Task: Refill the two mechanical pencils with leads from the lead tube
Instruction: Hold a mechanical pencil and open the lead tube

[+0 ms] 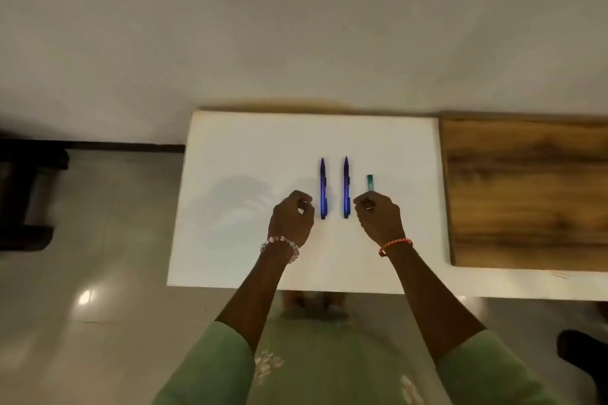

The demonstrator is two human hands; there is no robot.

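While both hands sit low on the white board [250, 148], we see two blue mechanical pencils lying side by side between them, tips pointing away from the person. We log the left pencil [323, 189] just beside the left hand [291, 222], and the right pencil [346, 188] just beside the right hand [378, 219] — the two pencils are parallel and apart, not touching each other. We mark the lead tube [370, 182], a small teal piece, lying on the board right of the right pencil, its near end just beyond the right hand's knuckles; we cannot tell whether the hand touches it. The left hand has its fingers curled into a loose fist and we see nothing held in it. The right hand is curled too, and a thin pale sliver shows at its fingers [370, 205] — it looks pinched there, but the frame is too blurred for us to say what it is or to be sure of the grip. We note a clear beaded bracelet [281, 245] on the left wrist and an orange thread band [394, 245] on the right wrist, with green sleeves [204, 368] at the bottom edge. The board lies on a table whose wood-grain top [526, 191] shows bare to the right, and a pale wall [296, 26] fills the upper half.
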